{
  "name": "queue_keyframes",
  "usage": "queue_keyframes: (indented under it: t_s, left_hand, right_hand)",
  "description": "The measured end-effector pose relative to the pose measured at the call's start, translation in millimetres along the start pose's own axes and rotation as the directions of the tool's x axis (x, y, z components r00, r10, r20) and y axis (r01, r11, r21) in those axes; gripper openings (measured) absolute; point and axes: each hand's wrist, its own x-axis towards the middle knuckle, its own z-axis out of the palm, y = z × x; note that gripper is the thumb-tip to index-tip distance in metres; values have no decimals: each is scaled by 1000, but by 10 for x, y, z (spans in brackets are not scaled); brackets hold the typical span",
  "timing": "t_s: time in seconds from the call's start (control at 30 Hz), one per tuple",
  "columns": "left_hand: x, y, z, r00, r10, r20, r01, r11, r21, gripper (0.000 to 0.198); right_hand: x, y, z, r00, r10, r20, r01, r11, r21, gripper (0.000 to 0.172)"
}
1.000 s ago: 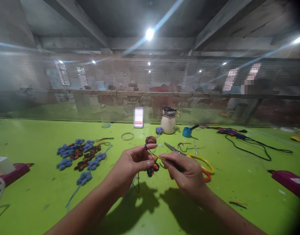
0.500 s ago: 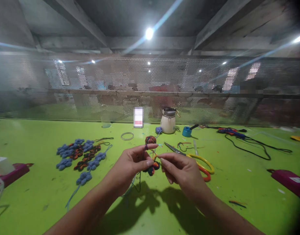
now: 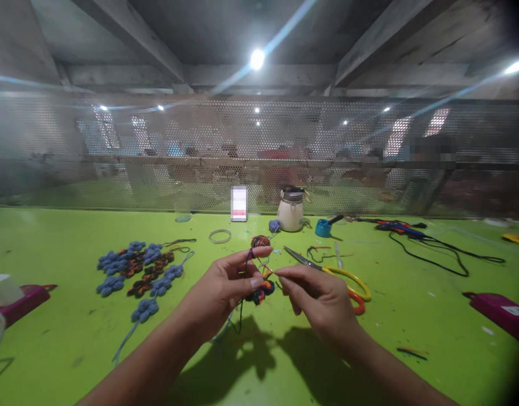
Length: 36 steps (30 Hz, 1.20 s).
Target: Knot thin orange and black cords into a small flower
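My left hand (image 3: pixel 232 279) pinches a small crocheted flower (image 3: pixel 262 293) in dark blue, red and orange yarn between thumb and fingers. Its raised forefinger has a strand of yarn looped round it. In my right hand (image 3: pixel 316 293), thumb and forefinger grip a thin crochet hook (image 3: pixel 268 269), whose tip meets the yarn above the flower. Just beyond the fingers lies a multicoloured ball of yarn (image 3: pixel 260 242). Scissors (image 3: pixel 348 282) with yellow and red handles lie beside my right hand, partly hidden by it.
Finished blue flowers (image 3: pixel 111 285) and dark multicoloured ones (image 3: pixel 147 279) lie at left on the green table (image 3: pixel 348 372). Behind stand a cream jar (image 3: pixel 290 214), a phone (image 3: pixel 239 203) and a blue pot (image 3: pixel 323 228). Glue gun (image 3: pixel 399 229) and cords sit right; power strips flank both sides.
The flower has shifted slightly left and turned a little in my left hand. My right hand and the hook have tilted slightly, staying close to the yarn.
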Motion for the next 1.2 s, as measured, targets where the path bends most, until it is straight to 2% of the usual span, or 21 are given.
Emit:
queue_keyframes:
  t_s: [0.1,0.2,0.47,0.6,0.73,0.83,0.9,0.93,1.0,1.1,1.13,1.2]
  left_hand:
    - [-10,15,9,1000,5,0,-5,999,-41,41]
    - [-20,33,8,1000,-17,4,18,997,-77,39]
    - [-40,50,-21,1000,-27,15,29,991,-128,38]
    - [-36,59,-11,999,-29,15,31,990,-141,36]
    - [-44,63,-13,999,-30,11,32,990,-138,31]
    - [-48,56,-27,999,-17,31,20,993,-117,24]
    - [-45,49,-31,998,14,59,-8,995,-99,11]
    - [-43,45,-28,998,29,64,-23,996,-90,5]
    - [-37,39,-14,997,43,59,-39,996,-76,9]
    - [-25,29,18,999,23,28,-22,1000,-19,9]
    - [-22,26,28,999,19,26,-19,1000,16,15]
    - [-17,21,42,999,32,21,-34,994,104,46]
  right_hand:
    - [32,-22,-67,963,-267,21,266,947,-179,17]
    - [62,-33,-121,917,-395,49,394,885,-246,21]
    - [85,-67,-223,858,-489,156,511,788,-342,20]
    - [88,-85,-252,850,-493,186,526,779,-342,23]
    - [89,-104,-252,859,-485,164,511,801,-312,22]
    - [87,-121,-247,888,-444,123,460,851,-253,20]
    - [83,-125,-240,924,-369,96,381,908,-175,16]
    - [80,-123,-233,948,-306,91,316,941,-124,14]
    - [75,-114,-213,985,-135,108,135,991,3,9]
    - [75,-98,-165,981,114,154,-140,975,171,10]
    - [76,-94,-148,972,166,164,-198,958,207,12]
    - [79,-88,-118,956,227,184,-269,931,245,13]
